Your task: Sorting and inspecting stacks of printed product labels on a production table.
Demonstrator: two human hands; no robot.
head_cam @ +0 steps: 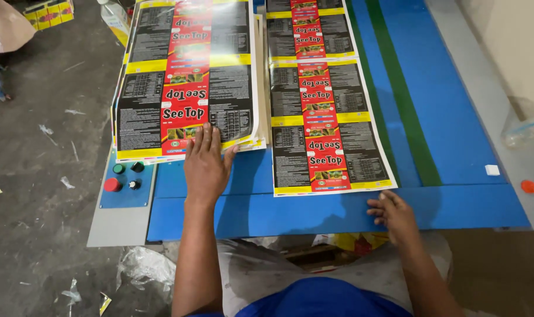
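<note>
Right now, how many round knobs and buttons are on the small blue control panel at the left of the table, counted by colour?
Green round button: 1
Red round button: 1
Black round knobs: 2
Total: 4, on the small blue control panel.

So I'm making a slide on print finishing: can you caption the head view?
Left hand flat on a stack of printed sheets, right hand at the blue table edge.

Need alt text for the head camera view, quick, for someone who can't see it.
A person's left hand presses flat on a stack of printed label sheets on a blue table, while the right hand rests at the table's near edge below a second sheet. A button panel sits left.
</note>
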